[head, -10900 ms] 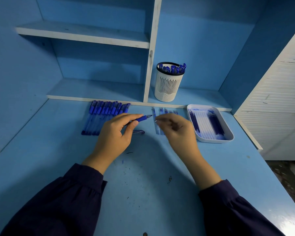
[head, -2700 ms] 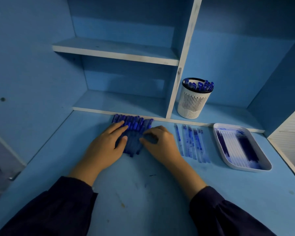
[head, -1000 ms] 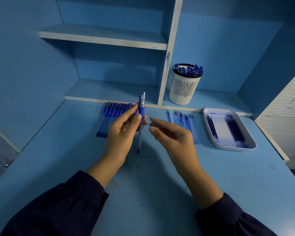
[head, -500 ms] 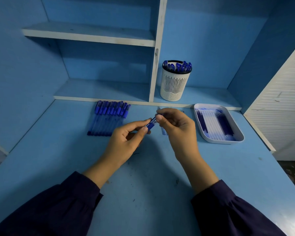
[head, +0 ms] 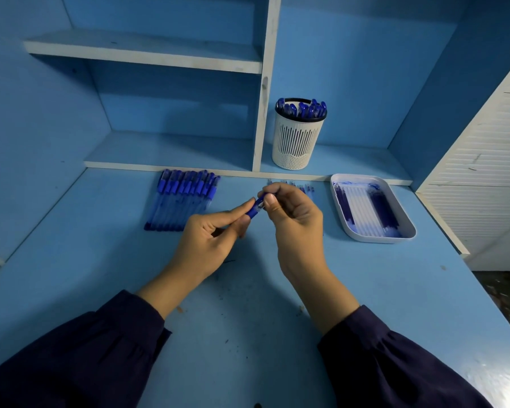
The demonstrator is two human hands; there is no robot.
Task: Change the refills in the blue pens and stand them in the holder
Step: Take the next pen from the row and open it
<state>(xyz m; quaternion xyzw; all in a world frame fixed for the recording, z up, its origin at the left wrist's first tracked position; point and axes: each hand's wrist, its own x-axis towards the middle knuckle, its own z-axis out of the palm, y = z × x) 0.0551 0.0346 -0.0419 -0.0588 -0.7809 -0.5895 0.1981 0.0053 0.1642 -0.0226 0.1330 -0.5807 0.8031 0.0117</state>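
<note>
While the left hand pinches the blue pen by its barrel, the right hand grips its far end, probably unscrewing it. The next move calls for a steady twist apart, then a refill from the tray right of that hand; the holder stands beyond.

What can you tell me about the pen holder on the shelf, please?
The holder is a round white cup, plastic by its look, with a dark rim, narrow upright slots round its wall and a band of fine holes at the base. It stands upright on the low shelf, just right of the white divider. A cluster of blue pens stands inside, their tops above the rim. Nothing else touches it.
</note>
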